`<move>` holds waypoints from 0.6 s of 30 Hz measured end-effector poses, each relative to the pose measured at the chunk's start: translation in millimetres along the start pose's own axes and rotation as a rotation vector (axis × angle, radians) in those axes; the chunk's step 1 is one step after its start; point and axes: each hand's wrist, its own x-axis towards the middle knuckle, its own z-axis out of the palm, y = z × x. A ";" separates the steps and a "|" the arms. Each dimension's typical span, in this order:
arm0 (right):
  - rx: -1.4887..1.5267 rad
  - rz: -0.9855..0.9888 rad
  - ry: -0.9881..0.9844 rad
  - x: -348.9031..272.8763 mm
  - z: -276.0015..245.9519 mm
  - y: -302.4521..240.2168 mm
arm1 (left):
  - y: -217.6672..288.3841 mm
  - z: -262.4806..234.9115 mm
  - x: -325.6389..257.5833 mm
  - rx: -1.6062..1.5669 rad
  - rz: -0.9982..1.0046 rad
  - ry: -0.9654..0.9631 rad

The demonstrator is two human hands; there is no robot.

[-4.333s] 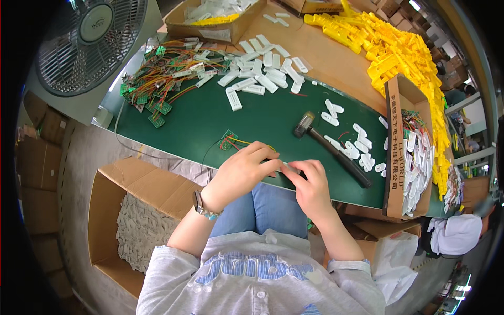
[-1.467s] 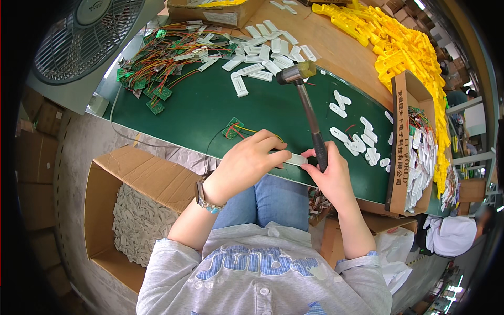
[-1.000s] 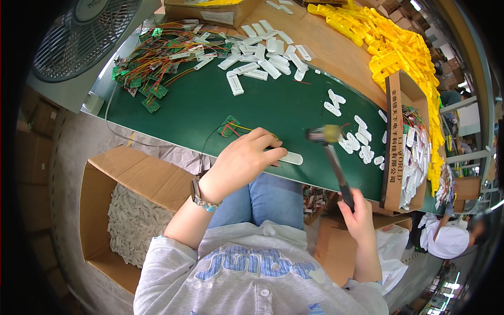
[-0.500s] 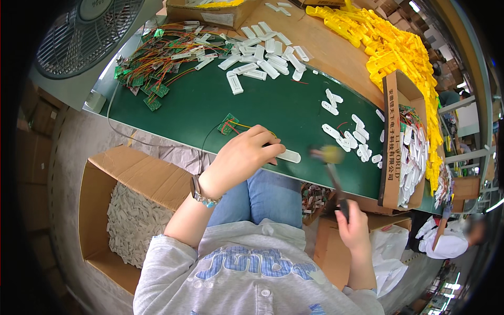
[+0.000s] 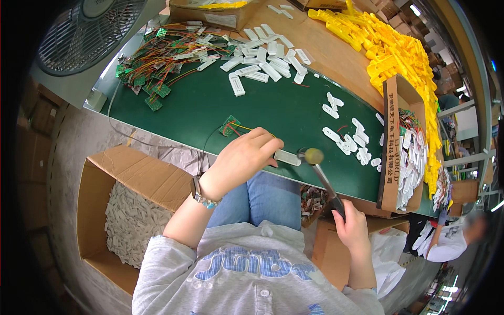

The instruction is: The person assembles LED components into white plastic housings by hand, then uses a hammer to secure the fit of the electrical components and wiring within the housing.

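My left hand (image 5: 245, 156) pinches a slim white plastic casing (image 5: 289, 158) against the green mat near the table's front edge. Red and yellow wires run from under those fingers to a small green circuit board (image 5: 229, 127) lying to the left. In my right hand (image 5: 353, 227) is the dark handle of a hammer (image 5: 326, 185). Its head has a rounded yellowish face and sits just beside the casing's right end; whether they touch, I cannot tell. My left fingers hide the casing's other end.
White casings (image 5: 273, 58) lie at the back, beside a heap of wired circuit boards (image 5: 152, 68). Small white covers (image 5: 349, 142) are scattered at right, before a carton (image 5: 391, 142) of wired parts. Yellow plastic parts (image 5: 399, 63) pile behind it. A fan (image 5: 86, 39) stands at left.
The hammer has swung left, its head now beside the casing's right end. My right hand has shifted slightly with it, while my left hand and the casing stay nearly in place.
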 end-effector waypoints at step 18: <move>0.135 -0.040 -0.104 24.3 13.9 -1.5 | 3.3 -2.5 -2.7 -0.110 -0.199 0.003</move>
